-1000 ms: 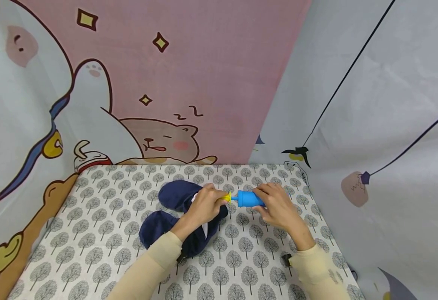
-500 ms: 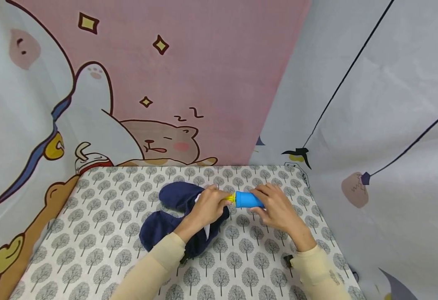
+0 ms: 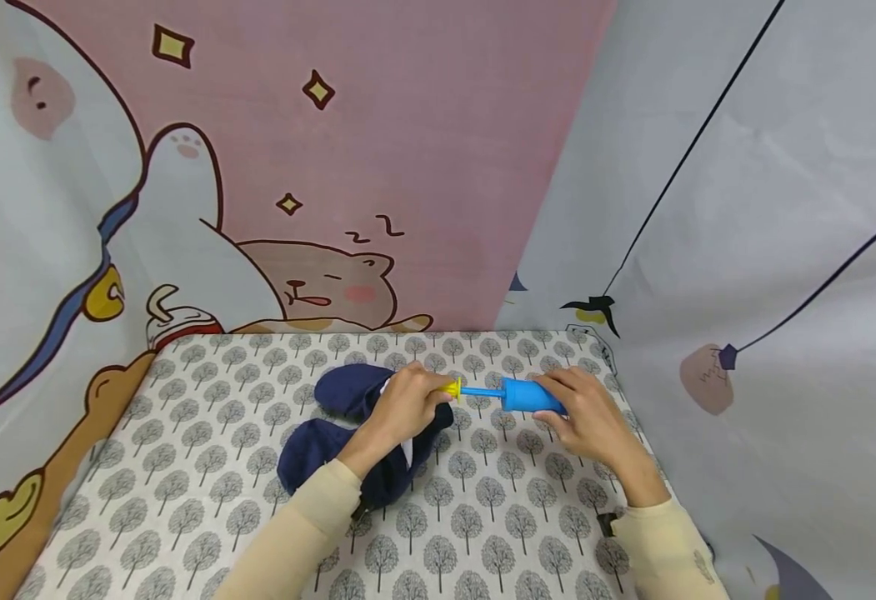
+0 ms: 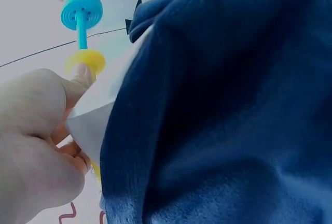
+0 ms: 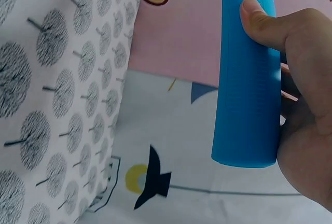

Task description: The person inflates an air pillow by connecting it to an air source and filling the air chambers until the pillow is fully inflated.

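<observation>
A blue hand pump (image 3: 529, 396) is stretched between my two hands, its thin blue rod (image 3: 481, 392) drawn well out of the barrel. My right hand (image 3: 580, 412) grips the barrel, thumb along its side in the right wrist view. With thumb and fingers, my left hand (image 3: 405, 404) pinches the yellow end piece (image 4: 85, 62) of the pump, beside a white flap (image 4: 96, 120). Under and behind that hand lies a navy, U-shaped plush neck pillow (image 3: 313, 454). Where the yellow piece meets the pillow is hidden by my hand and the flap.
The table is covered by a white cloth (image 3: 205, 492) printed with grey trees. A small black item (image 3: 607, 523) lies partly under my right sleeve. Cartoon-printed curtains (image 3: 407, 167) stand close behind the table and at both sides.
The barrel first slid left until the rod vanished against the yellow piece. Now my right hand has pulled it back right, showing a longer rod. My left hand has stayed nearly in place.
</observation>
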Available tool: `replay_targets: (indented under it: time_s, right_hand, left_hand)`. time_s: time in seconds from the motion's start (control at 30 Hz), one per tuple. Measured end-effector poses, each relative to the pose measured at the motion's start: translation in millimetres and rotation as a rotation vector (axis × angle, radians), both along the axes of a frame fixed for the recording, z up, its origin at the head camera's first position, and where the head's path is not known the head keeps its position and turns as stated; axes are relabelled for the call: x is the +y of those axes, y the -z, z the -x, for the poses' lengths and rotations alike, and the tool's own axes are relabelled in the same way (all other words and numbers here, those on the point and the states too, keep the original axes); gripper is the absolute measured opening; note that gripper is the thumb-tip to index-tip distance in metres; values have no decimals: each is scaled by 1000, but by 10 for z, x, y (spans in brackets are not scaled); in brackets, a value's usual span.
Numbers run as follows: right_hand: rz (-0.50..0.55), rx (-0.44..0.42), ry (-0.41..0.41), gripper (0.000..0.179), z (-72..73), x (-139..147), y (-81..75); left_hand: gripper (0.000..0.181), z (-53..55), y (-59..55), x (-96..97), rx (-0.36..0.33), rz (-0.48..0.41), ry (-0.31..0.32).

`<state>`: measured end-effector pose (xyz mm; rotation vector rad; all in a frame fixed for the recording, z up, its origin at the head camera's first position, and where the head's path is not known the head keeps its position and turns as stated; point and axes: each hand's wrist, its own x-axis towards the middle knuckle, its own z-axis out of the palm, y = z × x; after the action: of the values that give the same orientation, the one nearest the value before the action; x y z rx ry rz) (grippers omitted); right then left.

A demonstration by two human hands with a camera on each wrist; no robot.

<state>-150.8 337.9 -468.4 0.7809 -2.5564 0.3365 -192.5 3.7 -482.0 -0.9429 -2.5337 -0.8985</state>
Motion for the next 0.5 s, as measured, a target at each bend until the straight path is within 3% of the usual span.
replay_targets:
  time_s: [0.23,0.5]
  right_hand:
    - [25,-42,68,58,-91,259,60]
    - [29,-41,103,60,-154,405,-6]
  left_hand:
    - [25,1,80,-20,-15,6,5]
    - [27,22,130,-36,-9,3,-5]
